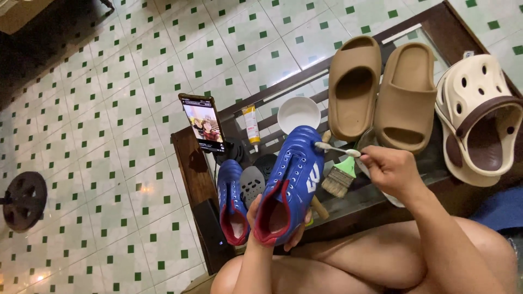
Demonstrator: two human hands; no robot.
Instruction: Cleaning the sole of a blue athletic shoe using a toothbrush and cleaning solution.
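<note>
My left hand [256, 209] holds up a blue sports shoe [291, 174] with a red lining by its heel, toe pointing away from me. My right hand [392, 170] grips a toothbrush [336, 149] whose head touches the shoe's upper right side near the toe. The matching blue shoe [231, 198] lies on the glass table [348, 204] just left of the held one. A paintbrush [340, 178] with a green ferrule rests on the table below the toothbrush.
On the table stand a white bowl [298, 112], a small tube [251, 124], a propped phone [201, 122] with a lit screen, two tan slides [354, 87], a cream clog [479, 117] and a grey clog [252, 182]. A dark weight plate [23, 200] lies on the tiled floor.
</note>
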